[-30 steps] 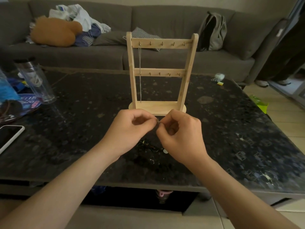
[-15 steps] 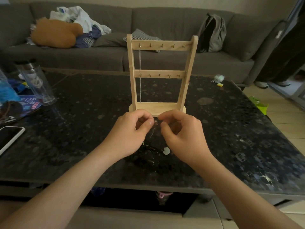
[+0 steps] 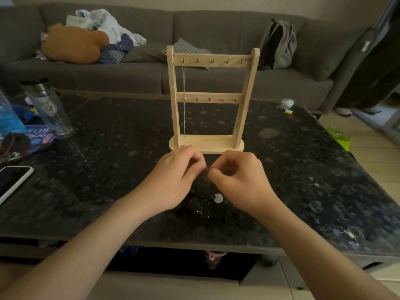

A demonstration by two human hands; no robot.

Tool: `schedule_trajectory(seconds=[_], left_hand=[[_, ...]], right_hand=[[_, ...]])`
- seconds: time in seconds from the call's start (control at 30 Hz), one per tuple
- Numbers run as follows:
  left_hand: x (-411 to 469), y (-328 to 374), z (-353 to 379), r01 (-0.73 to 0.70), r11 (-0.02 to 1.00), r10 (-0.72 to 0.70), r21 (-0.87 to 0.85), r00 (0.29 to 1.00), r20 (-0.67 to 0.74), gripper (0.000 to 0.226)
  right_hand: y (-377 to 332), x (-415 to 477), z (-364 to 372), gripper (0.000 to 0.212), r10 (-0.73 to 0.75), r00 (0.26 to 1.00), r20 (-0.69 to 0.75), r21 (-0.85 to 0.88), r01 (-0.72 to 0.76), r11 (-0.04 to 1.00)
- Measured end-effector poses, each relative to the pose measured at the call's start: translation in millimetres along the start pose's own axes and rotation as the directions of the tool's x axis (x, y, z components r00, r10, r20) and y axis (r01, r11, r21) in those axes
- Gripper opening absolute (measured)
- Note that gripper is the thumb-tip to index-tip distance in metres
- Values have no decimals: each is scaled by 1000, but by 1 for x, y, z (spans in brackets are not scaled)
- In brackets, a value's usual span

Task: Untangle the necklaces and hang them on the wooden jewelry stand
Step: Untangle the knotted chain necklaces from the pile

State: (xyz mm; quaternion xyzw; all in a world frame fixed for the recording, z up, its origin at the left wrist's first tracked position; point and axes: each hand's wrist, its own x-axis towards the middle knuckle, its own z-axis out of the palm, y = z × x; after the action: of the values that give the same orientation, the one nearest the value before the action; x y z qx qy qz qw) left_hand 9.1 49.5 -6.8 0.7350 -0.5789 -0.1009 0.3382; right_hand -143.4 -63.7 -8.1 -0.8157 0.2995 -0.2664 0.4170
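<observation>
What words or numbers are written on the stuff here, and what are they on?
Nothing here can be read for sure.
Blue packet at the far left: white and red print, too blurred to read.
Phone: dark screen, no text.
Wooden jewelry stand: no writing shows.

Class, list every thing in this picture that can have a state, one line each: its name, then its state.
Light wooden two-bar jewelry stand: upright on dark speckled table.
Silver chain necklace: hanging from top bar's leftmost hook.
Thin chain: pinched between both hands.
Dark tangled necklaces with pale pendant: lying on table.
Left hand: pinching chain.
Right hand: pinching chain.
White-cased phone: face up, screen dark.
</observation>
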Motion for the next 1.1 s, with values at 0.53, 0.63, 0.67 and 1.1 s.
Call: schedule_trajectory(seconds=[0.53, 0.63, 0.67, 1.1], left_hand=[[-1, 1, 4, -14, 992, 4, -124, 996, -84, 6], [-1, -2, 3, 14, 990, -25, -138, 997, -79, 8], [-1, -2, 3, 19, 990, -28, -143, 997, -66, 8], [-2, 0, 3, 13, 955, -39, -295, 996, -80, 20]], right_hand=[[-2, 2, -5, 19, 57, 973, 223, -10, -56, 998], [-5, -1, -3, 20, 43, 971, 237, -29, -37, 999], [-5, -2, -3, 20, 32, 973, 230, -38, -24, 999], [-2, 0, -2, 12, 35, 989, 145, 27, -40, 999]])
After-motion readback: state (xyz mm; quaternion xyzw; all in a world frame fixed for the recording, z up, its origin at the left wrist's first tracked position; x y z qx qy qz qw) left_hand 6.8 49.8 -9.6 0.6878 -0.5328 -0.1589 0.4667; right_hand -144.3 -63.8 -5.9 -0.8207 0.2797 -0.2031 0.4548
